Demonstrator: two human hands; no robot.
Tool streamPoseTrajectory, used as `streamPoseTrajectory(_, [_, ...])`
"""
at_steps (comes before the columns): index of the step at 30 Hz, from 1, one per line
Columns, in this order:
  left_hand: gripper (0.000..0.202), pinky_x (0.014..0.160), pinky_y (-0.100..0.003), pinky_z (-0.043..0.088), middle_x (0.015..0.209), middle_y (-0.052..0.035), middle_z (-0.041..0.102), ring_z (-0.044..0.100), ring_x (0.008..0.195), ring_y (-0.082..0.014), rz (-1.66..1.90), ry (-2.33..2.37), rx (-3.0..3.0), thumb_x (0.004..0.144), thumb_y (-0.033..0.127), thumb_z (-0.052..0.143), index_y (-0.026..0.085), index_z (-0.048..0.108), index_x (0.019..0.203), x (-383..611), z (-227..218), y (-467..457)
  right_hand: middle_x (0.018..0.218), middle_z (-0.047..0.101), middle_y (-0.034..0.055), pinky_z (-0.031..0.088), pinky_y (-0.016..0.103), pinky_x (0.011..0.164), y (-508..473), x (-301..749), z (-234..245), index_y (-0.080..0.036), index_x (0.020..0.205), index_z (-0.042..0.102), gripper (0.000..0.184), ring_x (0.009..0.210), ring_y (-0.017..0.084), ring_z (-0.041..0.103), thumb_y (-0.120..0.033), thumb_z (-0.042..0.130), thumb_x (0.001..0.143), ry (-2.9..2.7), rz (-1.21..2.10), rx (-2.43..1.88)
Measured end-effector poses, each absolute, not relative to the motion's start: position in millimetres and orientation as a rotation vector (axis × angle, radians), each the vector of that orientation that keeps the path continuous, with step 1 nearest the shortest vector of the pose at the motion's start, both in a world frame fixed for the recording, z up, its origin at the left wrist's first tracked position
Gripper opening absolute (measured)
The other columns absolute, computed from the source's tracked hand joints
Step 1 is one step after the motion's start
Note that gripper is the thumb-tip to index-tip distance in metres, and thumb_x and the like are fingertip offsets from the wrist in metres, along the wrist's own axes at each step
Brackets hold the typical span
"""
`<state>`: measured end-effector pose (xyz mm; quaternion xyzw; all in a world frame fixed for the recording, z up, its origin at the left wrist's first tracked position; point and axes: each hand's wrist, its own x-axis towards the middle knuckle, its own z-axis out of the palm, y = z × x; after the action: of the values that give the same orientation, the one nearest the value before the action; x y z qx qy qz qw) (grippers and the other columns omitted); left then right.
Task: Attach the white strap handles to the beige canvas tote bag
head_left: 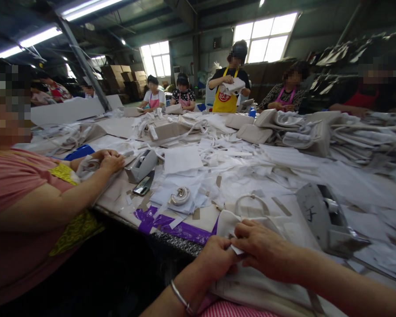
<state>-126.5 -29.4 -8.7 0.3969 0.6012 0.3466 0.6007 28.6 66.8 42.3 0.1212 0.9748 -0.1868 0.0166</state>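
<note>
A pale handbag (260,286) lies at the table's near edge, partly over my lap, with its looped handle (251,199) towards the table. My left hand (218,259), with a bangle at the wrist, is closed on the bag's edge. Meeting it from the right, my right hand (267,248) has its fingers pressed together at the same spot. Between the fingertips a small white piece, like paper or tape, (237,250) sticks out. My fingers hide what exactly is gripped beneath it.
A grey tape dispenser (328,220) stands right of my hands. Left are a coiled strap (180,196) on white sheets, a phone (144,184) and another dispenser (141,166). A co-worker (36,207) sits close on the left. Bags (293,127) are piled at the back right.
</note>
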Motion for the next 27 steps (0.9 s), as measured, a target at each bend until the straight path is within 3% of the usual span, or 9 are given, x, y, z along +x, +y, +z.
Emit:
streamPoseTrajectory(11, [0.037,0.052,-0.022,0.033,0.058,0.0025,0.057,0.047,0.052,-0.0098,0.830,1.251,0.885,0.075,0.050,0.069,0.013,0.068,0.077,-138,-15,-31,0.112,0.066,0.0106,0.038,0.045,0.096,51,43,-8,-0.014,0.121,0.062,0.031,0.099,0.027,0.053,-0.013,0.057,0.089,3.390,-0.002,0.309])
streamPoseTrajectory(17, [0.024,0.052,-0.024,0.036,0.058,-0.0023,0.062,0.051,0.051,-0.0119,0.856,1.162,0.794,0.070,0.033,0.066,0.010,0.070,0.076,-145,-24,-29,0.112,0.066,0.0100,0.039,0.044,0.093,55,46,-3,-0.014,0.120,0.062,0.030,0.097,0.026,0.054,-0.013,0.055,0.091,3.405,-0.041,0.235])
streamPoseTrajectory(23, [0.038,0.048,-0.023,0.031,0.053,-0.0006,0.059,0.046,0.047,-0.0103,0.797,1.252,0.836,0.074,0.049,0.069,0.010,0.068,0.075,-138,-16,-24,0.114,0.067,0.0097,0.042,0.044,0.087,58,47,1,-0.017,0.111,0.065,0.022,0.095,0.025,0.055,-0.015,0.054,0.093,3.403,-0.073,0.206])
streamPoseTrajectory(27, [0.046,0.050,-0.023,0.032,0.054,0.0004,0.057,0.045,0.048,-0.0097,0.771,1.290,0.908,0.076,0.057,0.068,0.011,0.066,0.076,-134,-14,-23,0.117,0.067,0.0105,0.045,0.044,0.090,55,50,9,-0.015,0.122,0.062,0.029,0.101,0.026,0.057,-0.018,0.054,0.094,3.406,-0.095,0.266])
